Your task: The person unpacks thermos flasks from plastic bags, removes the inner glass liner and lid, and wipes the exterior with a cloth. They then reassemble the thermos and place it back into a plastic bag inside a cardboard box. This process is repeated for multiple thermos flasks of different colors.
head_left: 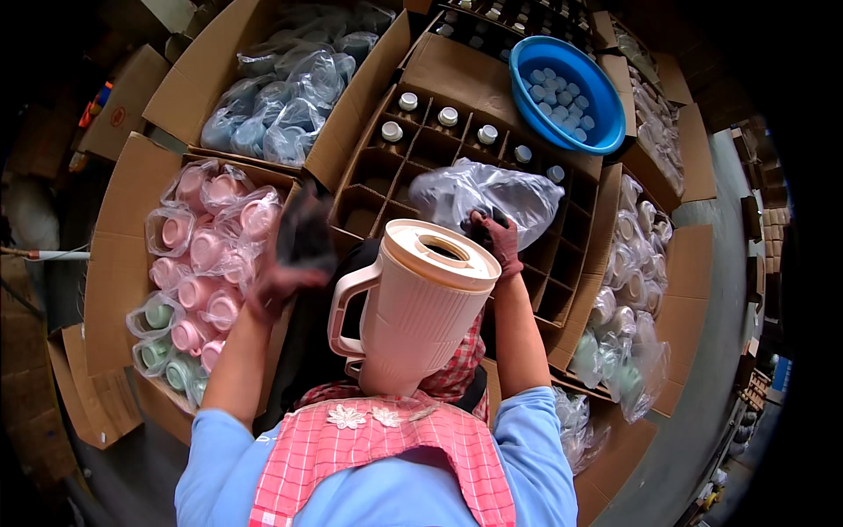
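A pink jug (420,307) with a side handle rests between my lap and chest, its cream ring-shaped end with a round hole facing up. My right hand (499,242), in a dark and reddish glove, grips a crumpled clear plastic bag (488,195) just beyond the jug. My left hand (299,241), gloved too, is smeared by motion beside the carton of pink bagged jugs (208,249); its fingers cannot be made out. Below the bag stands a divided carton (379,158) with several white-capped bottles (448,116) in its cells.
A blue basin (571,54) of white caps (558,98) sits at the far right of the divided carton. Cartons of bluish bagged items (290,110) stand far left. Bagged pale items (628,263) fill a carton at right. Light green bagged pieces (158,314) lie near left.
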